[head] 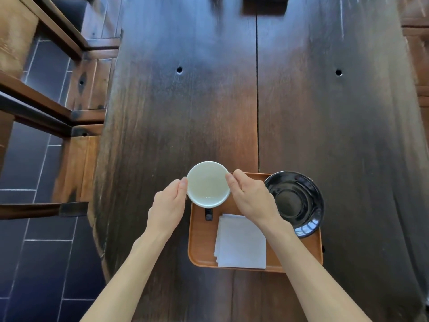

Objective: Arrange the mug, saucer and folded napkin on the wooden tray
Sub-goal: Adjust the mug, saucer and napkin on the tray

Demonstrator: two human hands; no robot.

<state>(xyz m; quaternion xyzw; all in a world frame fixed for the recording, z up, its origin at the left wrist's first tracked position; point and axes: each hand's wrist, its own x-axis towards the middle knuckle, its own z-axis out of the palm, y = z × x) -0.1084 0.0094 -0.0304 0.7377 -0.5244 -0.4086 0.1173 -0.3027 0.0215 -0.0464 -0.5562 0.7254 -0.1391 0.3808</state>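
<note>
Mug [207, 183], one, gripped at its rim by both hands, left hand [167, 205] and right hand [251, 198], over the tray's [202, 247] far-left corner; one saucer [294, 203] and one napkin [241, 242] rest on it.

Dark plank table [301, 101], wooden benches [88, 89] at left, dark tiled floor [41, 252].

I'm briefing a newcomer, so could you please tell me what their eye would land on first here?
Probably the pale mug, gripped at its rim between the left hand and right hand over the wooden tray's far left corner. Next, the glossy black saucer overhanging its right edge, and the white folded napkin lying in the middle.
</note>
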